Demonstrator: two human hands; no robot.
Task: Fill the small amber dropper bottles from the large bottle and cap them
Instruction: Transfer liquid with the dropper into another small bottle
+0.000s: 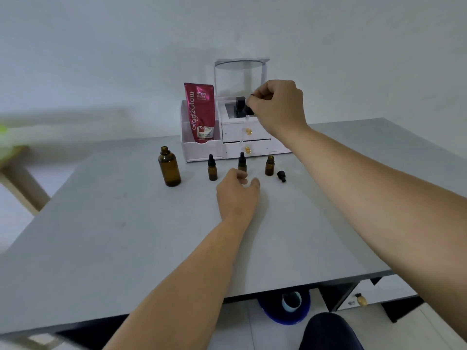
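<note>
On grey matte table: amber glass bottles; right hand raised, pinching black rubber dropper cap; left hand low, fingers loosely apart.

Grey desk; white drawer organizer at back, pink pouch upright in its left compartment; blue bucket underneath.

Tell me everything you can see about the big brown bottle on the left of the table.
The large amber bottle stands upright on the grey table, left of the three small dropper bottles and apart from them. It looks like dark brown, see-through glass: a round body, sloped shoulders and a short threaded neck. Its mouth is open, with no cap on it. Neither hand touches it. How full it is cannot be told.
</note>
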